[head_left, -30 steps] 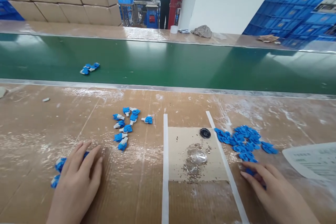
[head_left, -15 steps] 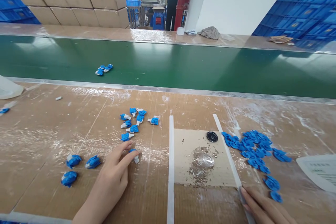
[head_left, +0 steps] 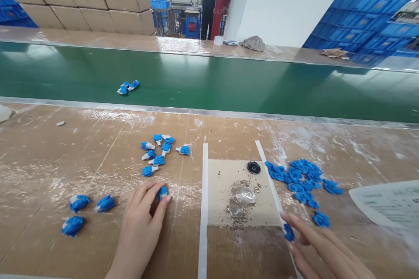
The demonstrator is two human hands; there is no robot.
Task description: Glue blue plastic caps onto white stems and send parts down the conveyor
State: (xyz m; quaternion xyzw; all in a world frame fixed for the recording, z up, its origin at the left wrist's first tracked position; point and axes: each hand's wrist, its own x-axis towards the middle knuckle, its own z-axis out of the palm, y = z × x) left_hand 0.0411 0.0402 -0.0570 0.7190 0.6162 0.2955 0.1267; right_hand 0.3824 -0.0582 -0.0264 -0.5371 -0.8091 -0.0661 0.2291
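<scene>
Left hand (head_left: 140,212) pinches a blue-white piece (head_left: 162,192), right hand (head_left: 319,244) a blue piece (head_left: 288,232), both toward near edge of worktop (head_left: 183,235). Likely light, stiff, maybe slick; best held by opposite sides.

At the near left, the left hand (head_left: 141,212) is held low with fingers curved toward the thumb; at the near right, the right hand (head_left: 325,248) is angled leftward, thumb and forefinger pinched.

A small blue-and-white piece (head_left: 162,193) held in the left hand (head_left: 144,209); a rounded blue piece (head_left: 288,232) pinched in the right hand (head_left: 319,242).
</scene>
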